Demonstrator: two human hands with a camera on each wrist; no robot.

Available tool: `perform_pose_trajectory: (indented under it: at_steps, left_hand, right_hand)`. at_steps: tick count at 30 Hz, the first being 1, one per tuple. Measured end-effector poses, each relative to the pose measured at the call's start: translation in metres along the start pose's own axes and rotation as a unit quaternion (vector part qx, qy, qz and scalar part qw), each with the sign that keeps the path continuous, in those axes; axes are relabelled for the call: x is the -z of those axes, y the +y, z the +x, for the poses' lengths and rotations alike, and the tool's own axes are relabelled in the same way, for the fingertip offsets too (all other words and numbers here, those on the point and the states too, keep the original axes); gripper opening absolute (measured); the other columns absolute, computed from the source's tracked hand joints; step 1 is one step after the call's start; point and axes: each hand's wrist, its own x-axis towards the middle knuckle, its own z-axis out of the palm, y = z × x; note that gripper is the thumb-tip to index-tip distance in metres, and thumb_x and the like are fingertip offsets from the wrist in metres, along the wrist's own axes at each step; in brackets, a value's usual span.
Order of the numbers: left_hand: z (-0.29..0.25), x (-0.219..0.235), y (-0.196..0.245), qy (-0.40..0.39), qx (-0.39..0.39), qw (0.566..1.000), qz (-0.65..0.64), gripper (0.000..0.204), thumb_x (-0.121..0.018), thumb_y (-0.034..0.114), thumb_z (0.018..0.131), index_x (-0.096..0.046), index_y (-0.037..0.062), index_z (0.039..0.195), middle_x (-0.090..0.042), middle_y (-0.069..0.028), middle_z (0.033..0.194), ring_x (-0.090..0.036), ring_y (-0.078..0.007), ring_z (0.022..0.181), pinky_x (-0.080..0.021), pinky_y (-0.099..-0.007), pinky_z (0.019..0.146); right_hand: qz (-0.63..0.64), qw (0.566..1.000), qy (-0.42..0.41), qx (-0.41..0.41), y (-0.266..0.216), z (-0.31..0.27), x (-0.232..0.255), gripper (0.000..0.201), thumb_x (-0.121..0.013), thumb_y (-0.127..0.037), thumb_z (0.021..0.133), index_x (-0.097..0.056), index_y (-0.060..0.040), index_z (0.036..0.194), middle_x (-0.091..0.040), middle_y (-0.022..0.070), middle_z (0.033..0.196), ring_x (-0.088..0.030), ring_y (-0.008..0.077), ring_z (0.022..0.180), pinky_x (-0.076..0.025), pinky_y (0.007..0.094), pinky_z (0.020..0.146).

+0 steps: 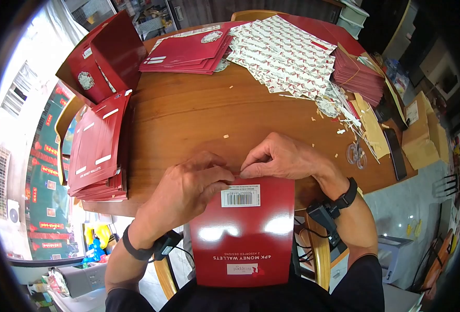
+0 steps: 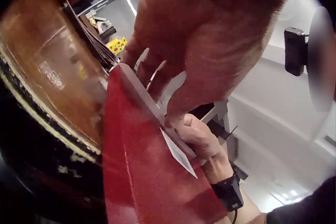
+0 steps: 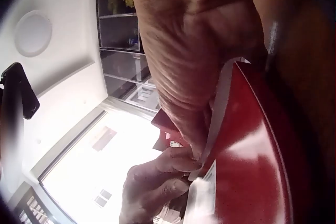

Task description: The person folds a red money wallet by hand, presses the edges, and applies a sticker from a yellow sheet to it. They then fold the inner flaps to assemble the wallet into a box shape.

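In the head view, the red pack (image 1: 245,223) stands out over the lap at the near edge of the table (image 1: 178,114), its print upside down: "4PK MONEY WALLETS" and "2 ASSORTED DESIGNS". The left hand (image 1: 186,182) and right hand (image 1: 277,158) meet at its far edge, just beyond the barcode (image 1: 240,197), fingers curled and nearly closed, each pinching that edge. Only this view shows the layout: a red stack (image 1: 97,151) and an open red box (image 1: 102,62) on the left, patterned sheets (image 1: 282,52) at the far side, then a banded stack (image 1: 357,78), scissors (image 1: 356,155) and a phone (image 1: 395,154) on the right. The left wrist view adds the pack's side-on shape, with a pale strip (image 2: 142,92) along the edge. The left thumb is in front of that edge, the other fingers behind; the right hand is just beside the thumb. The right wrist view looks from the other side: the right hand reaches down behind the pale strip, close to the left fingertips, and how its thumb lies I cannot tell. Here a ceiling light (image 3: 32,34) and bright window (image 3: 89,166) show behind the 2 hands.
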Motion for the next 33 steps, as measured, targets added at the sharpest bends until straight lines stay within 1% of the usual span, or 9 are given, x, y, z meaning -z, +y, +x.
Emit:
perform_pose_trajectory:
  at_steps: [3, 4, 6, 10, 15, 19, 22, 27, 33]
  left_hand:
    - [-0.005, -0.002, 0.010, 0.006, 0.017, 0.999, 0.051, 0.024, -0.079, 0.005, 0.087, -0.076, 0.0062, 0.111, -0.069, -0.0138, 0.117, -0.070, -0.0346, 0.101, -0.058, -0.0450, 0.085]
    - [-0.006, -0.002, 0.015, 0.006, 0.017, 0.999, 0.051, 0.024, -0.079, 0.005, 0.087, -0.076, 0.0062, 0.111, -0.069, -0.0138, 0.117, -0.070, -0.0346, 0.101, -0.058, -0.0450, 0.085]
    - [-0.006, -0.003, 0.023, 0.002, 0.030, 0.993, 0.116, 0.027, -0.080, 0.009, 0.088, -0.077, 0.0033, 0.115, -0.068, -0.0162, 0.124, -0.070, -0.0361, 0.108, -0.056, -0.0461, 0.094]
    - [-0.007, -0.008, 0.026, 0.015, 0.018, 0.989, 0.147, 0.029, -0.079, 0.010, 0.088, -0.074, 0.0026, 0.115, -0.066, -0.0160, 0.121, -0.066, -0.0365, 0.111, -0.053, -0.0467, 0.096]
    - [-0.004, -0.009, 0.022, 0.022, 0.037, 0.995, 0.089, 0.023, -0.079, 0.007, 0.088, -0.071, 0.0006, 0.109, -0.067, -0.0170, 0.118, -0.066, -0.0374, 0.110, -0.053, -0.0477, 0.095]
    - [0.000, -0.007, 0.023, 0.018, 0.058, 0.998, 0.030, 0.019, -0.079, 0.004, 0.089, -0.069, 0.0005, 0.104, -0.069, -0.0185, 0.121, -0.070, -0.0400, 0.108, -0.057, -0.0450, 0.090]
    - [0.002, -0.005, 0.024, -0.006, 0.108, 0.994, -0.011, 0.015, -0.077, -0.002, 0.089, -0.067, -0.0006, 0.100, -0.071, -0.0186, 0.114, -0.072, -0.0402, 0.101, -0.058, -0.0442, 0.087]
    - [0.003, -0.004, 0.020, -0.004, 0.114, 0.992, -0.045, 0.012, -0.074, -0.009, 0.088, -0.067, -0.0020, 0.096, -0.072, -0.0172, 0.107, -0.074, -0.0352, 0.096, -0.059, -0.0408, 0.080]
    - [0.007, -0.001, 0.026, -0.024, 0.140, 0.988, -0.061, 0.012, -0.075, -0.010, 0.087, -0.067, -0.0026, 0.094, -0.072, -0.0164, 0.106, -0.075, -0.0320, 0.099, -0.060, -0.0384, 0.081]
  right_hand:
    - [0.008, 1.000, 0.002, -0.009, 0.001, -0.001, 0.000, 0.031, -0.076, -0.028, 0.097, -0.082, 0.0003, 0.106, -0.078, 0.0095, 0.082, -0.065, 0.0107, 0.073, -0.054, 0.0325, 0.071]
    - [0.008, 1.000, 0.002, -0.009, 0.002, 0.000, 0.000, 0.031, -0.076, -0.028, 0.097, -0.082, 0.0003, 0.106, -0.078, 0.0095, 0.082, -0.065, 0.0107, 0.073, -0.054, 0.0325, 0.071]
    - [0.017, 1.000, 0.004, -0.009, 0.006, 0.000, 0.001, 0.030, -0.076, -0.028, 0.097, -0.082, 0.0008, 0.105, -0.078, 0.0075, 0.081, -0.064, 0.0093, 0.074, -0.053, 0.0317, 0.070]
    - [0.033, 0.999, 0.001, -0.006, 0.004, -0.001, 0.003, 0.030, -0.077, -0.028, 0.096, -0.082, 0.0008, 0.104, -0.078, 0.0067, 0.081, -0.065, 0.0091, 0.073, -0.053, 0.0312, 0.068]
    - [0.016, 0.999, -0.004, -0.048, -0.002, -0.002, 0.004, 0.031, -0.078, -0.029, 0.095, -0.082, 0.0004, 0.103, -0.078, 0.0058, 0.081, -0.064, 0.0092, 0.072, -0.052, 0.0300, 0.067]
    - [0.033, 0.999, -0.010, -0.040, 0.006, -0.001, 0.003, 0.031, -0.079, -0.029, 0.094, -0.082, -0.0002, 0.103, -0.077, 0.0052, 0.080, -0.063, 0.0092, 0.071, -0.051, 0.0296, 0.066]
    - [0.047, 0.999, -0.018, -0.020, 0.011, 0.000, 0.002, 0.031, -0.079, -0.029, 0.094, -0.082, -0.0003, 0.104, -0.077, 0.0044, 0.080, -0.062, 0.0091, 0.070, -0.051, 0.0298, 0.065]
    - [0.062, 0.997, -0.019, -0.032, 0.012, 0.001, 0.000, 0.030, -0.080, -0.029, 0.094, -0.082, -0.0005, 0.103, -0.076, 0.0034, 0.079, -0.062, 0.0082, 0.070, -0.050, 0.0301, 0.064]
    - [0.035, 0.997, -0.041, -0.051, 0.003, -0.001, 0.002, 0.028, -0.080, -0.029, 0.092, -0.082, -0.0021, 0.099, -0.076, 0.0032, 0.078, -0.063, 0.0088, 0.069, -0.050, 0.0295, 0.064]
